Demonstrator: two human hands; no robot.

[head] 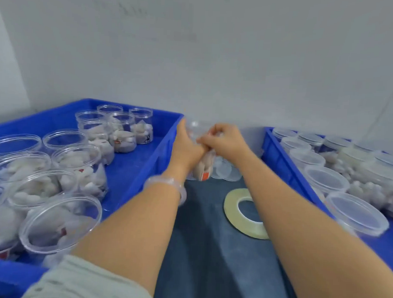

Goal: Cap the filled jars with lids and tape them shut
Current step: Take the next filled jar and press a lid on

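My left hand [186, 146] grips a clear filled jar [204, 169] held up between the two blue trays, its lower part with white contents and a red label showing below my wrists. My right hand [225, 141] is curled over the jar's top, fingers pinched at its rim or lid; the lid itself is blurred. A roll of clear tape [244, 213] lies flat on the dark cloth under my right forearm. Several loose clear lids [226, 171] lie on the cloth just behind the jar.
The blue tray on the left [145, 169] holds several open jars [61, 224] filled with white pieces. The blue tray on the right [278, 161] holds several lidded jars [357, 214]. A grey wall stands close behind.
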